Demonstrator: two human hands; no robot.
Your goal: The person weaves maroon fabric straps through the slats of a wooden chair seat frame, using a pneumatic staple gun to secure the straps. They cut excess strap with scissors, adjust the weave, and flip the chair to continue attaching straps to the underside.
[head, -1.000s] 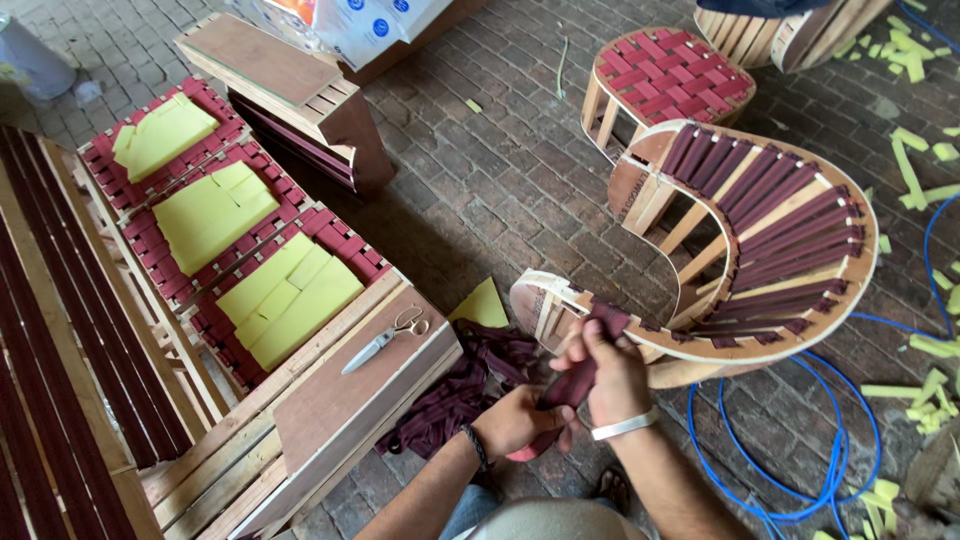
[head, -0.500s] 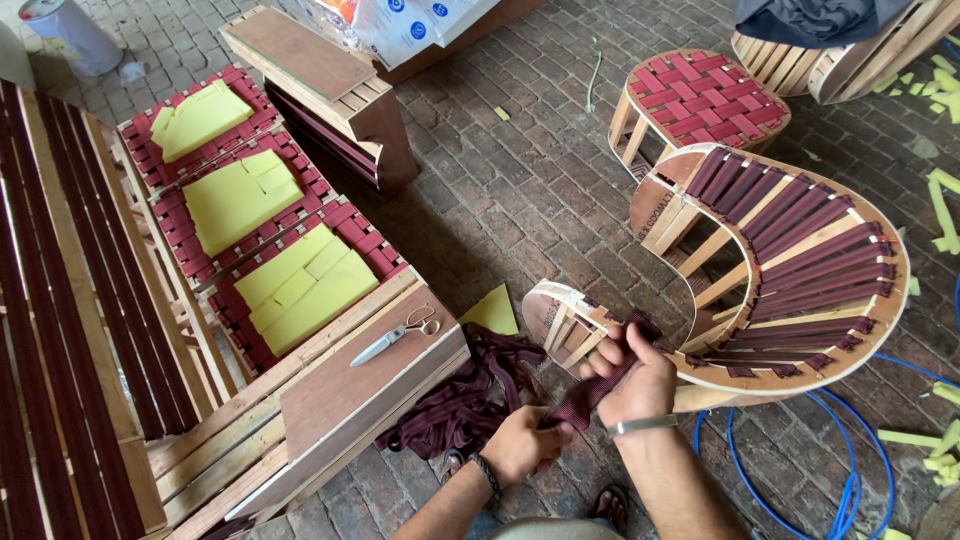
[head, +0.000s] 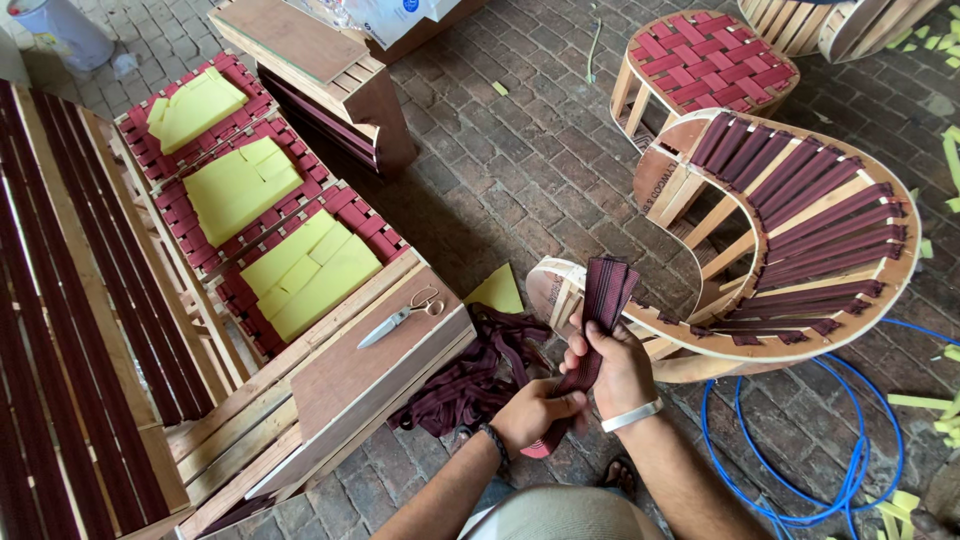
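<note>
Webbing strap [head: 600,300] was lifted higher since the earlier frame, now raised above both fists.
Strap was clamped by right hand [head: 612,362] above and left hand [head: 540,412] below, apparently kept taut for the curved wooden frame [head: 800,235] just beyond the fingers.

Strap [head: 590,345] lower end hidden in left hand [head: 535,415]; bucket [head: 60,30] cut off by top edge.

A furniture-making workshop, set up on a brick floor [head: 500,170]: bare wooden sofa frames [head: 330,380] strung with maroon webbing, yellow foam pads [head: 235,185], a curved chair frame [head: 800,230] half-strapped, scissors [head: 400,317], a heap of strap offcuts [head: 470,385] and a blue air hose [head: 800,440].
</note>
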